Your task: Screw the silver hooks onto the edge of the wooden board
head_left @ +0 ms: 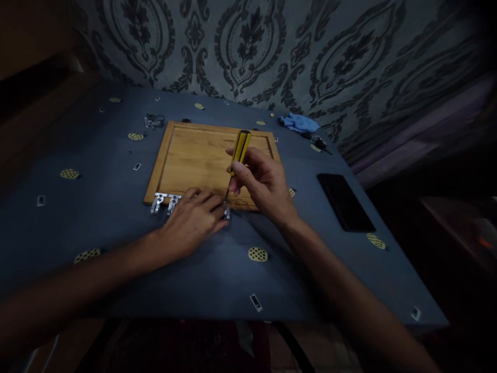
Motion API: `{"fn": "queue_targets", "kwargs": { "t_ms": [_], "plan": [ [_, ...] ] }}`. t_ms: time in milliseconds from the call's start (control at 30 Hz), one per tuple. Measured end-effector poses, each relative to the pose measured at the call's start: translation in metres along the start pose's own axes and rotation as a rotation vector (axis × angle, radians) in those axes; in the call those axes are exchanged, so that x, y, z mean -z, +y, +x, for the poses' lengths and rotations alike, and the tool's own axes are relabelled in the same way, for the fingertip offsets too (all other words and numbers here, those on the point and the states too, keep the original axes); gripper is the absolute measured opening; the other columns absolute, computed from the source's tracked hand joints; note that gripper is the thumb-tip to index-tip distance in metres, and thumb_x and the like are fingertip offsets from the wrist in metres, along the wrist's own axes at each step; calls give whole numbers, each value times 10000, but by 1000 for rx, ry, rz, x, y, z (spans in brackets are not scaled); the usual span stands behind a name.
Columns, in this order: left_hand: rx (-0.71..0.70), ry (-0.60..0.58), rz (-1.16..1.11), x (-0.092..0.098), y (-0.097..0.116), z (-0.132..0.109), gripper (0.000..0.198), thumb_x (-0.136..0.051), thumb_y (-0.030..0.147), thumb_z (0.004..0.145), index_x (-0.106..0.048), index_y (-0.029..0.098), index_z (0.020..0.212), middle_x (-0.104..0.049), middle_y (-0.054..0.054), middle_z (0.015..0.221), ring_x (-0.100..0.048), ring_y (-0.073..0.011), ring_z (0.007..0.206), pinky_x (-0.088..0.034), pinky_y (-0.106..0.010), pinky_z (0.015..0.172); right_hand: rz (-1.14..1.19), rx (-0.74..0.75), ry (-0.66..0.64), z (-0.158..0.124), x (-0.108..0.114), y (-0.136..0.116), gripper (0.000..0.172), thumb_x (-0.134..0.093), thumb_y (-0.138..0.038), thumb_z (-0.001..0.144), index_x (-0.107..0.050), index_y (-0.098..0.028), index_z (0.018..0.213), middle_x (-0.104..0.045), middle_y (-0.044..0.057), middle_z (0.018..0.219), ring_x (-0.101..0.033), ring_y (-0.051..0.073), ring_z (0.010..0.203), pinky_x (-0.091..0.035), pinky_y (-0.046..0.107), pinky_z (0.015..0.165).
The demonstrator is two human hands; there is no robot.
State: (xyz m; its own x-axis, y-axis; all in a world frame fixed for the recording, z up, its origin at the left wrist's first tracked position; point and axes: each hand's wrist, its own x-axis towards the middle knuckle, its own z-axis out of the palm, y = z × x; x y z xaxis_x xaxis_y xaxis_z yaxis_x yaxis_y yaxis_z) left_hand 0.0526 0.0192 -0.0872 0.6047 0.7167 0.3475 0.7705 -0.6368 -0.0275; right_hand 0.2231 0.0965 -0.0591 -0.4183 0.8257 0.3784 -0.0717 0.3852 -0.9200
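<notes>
Yellow screwdriver (239, 147) clenched in right hand (264, 184); left hand (192, 220) (grip unclear) half-hides a hinge (227, 211).

The scene is dim: a weak, soft light falls from above and beyond the hands, so the wooden board (194, 155) just past the left hand (192, 220) and the yellow handle of the screwdriver (240, 147) in the right hand (264, 184) are the brightest spots. The blue table (116, 207) fades towards black far out to either side. Faint, soft-edged shadows lie beneath both hands, while the wide lens bends the table's edges, darkens the corners heavily and leaves the forearms nearest the camera smeared and out of focus.
</notes>
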Motion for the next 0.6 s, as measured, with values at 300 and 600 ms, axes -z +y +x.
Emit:
{"fn": "queue_targets", "kwargs": {
  "t_ms": [300, 600],
  "plan": [
    [-3, -14, 9, 0, 0, -1, 254, -671, 337, 991, -727, 126, 1122, -761, -63, 1054, -677, -253, 1007, -435, -393, 876, 48, -14, 64, -3, -2, 0, 411, -856, -540, 783, -592, -227, 817, -620, -60, 735, -577, 62, 499, -501, 198, 449],
    [-1, -27, 12, 0, 0, 0, 249, -658, 341, 1001, -732, 138, 1124, -766, -56, 1071, -682, -253, 1029, -438, -393, 885, 7, -17, -20, -5, 2, -2, 381, -791, -542, 854, -675, -210, 999, -678, -29, 744, -651, 107, 596, -571, 243, 563]
  ]
}}
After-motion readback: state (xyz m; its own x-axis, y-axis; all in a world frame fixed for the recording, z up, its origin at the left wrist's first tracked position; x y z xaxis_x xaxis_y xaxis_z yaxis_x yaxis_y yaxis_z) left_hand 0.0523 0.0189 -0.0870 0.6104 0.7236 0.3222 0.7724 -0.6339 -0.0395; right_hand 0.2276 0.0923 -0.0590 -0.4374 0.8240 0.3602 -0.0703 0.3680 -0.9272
